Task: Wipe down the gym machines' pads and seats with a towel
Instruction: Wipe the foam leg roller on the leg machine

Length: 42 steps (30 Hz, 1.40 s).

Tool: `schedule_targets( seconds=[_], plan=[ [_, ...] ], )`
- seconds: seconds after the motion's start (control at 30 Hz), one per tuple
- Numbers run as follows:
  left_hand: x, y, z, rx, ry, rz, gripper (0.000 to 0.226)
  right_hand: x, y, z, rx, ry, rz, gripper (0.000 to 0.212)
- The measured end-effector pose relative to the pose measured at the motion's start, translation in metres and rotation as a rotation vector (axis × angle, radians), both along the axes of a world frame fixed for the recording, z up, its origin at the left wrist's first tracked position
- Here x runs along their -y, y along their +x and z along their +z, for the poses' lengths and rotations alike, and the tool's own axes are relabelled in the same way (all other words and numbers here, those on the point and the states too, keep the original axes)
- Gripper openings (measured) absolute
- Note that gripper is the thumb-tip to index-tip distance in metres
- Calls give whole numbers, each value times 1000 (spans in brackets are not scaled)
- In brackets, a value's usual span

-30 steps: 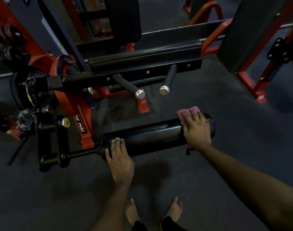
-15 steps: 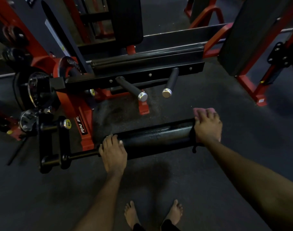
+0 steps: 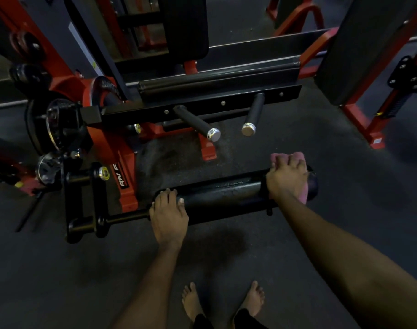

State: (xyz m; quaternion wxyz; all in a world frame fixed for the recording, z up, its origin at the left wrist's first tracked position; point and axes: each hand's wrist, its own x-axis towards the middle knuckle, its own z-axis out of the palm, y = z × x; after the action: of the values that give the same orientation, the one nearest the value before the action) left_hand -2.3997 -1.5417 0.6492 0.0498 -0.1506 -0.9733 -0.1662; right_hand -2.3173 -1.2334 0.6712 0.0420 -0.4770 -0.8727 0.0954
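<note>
A black roller pad (image 3: 226, 193) lies low across the middle, on an arm of a red and black machine. My right hand (image 3: 287, 179) grips a pink towel (image 3: 297, 156) wrapped over the pad near its right end; the pad's end cap shows just beyond the hand. My left hand (image 3: 169, 214) rests on the pad's left end, fingers laid over the top. The pad's surface between my hands looks shiny.
Two black handles (image 3: 198, 123) with chrome caps stick out from the machine's frame above the pad. A weight plate (image 3: 53, 124) sits at left. A black back pad (image 3: 186, 27) stands behind, another angled pad (image 3: 352, 51) at right. My bare feet (image 3: 193, 302) stand on dark floor.
My right hand slid the towel rightward along the pad to its end, then came back a little. My left hand stayed on the left end.
</note>
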Motion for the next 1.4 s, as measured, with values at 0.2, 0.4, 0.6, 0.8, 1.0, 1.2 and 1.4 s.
schedule_targets(
  seconds=[0.2,0.4,0.6,0.8,1.0,1.2,1.4],
  plan=[
    [2,-2,0,5,-17,-15,34,9,16,-4,-34,38,391,42],
    [7,-4,-1,6,-6,-33,40,35,-11,-2,-22,12,47,41],
    [13,-6,-1,59,-30,-67,40,27,7,-4,-96,19,346,43],
    [19,-7,1,103,-10,-98,43,77,-20,-1,-16,32,97,42],
    [23,-9,6,155,28,-120,43,30,12,-3,-61,58,301,46],
    [30,-13,6,191,75,-153,46,113,-22,0,-11,75,263,44],
    [42,-19,5,220,118,-242,50,64,-1,0,-53,94,357,41]
  ],
)
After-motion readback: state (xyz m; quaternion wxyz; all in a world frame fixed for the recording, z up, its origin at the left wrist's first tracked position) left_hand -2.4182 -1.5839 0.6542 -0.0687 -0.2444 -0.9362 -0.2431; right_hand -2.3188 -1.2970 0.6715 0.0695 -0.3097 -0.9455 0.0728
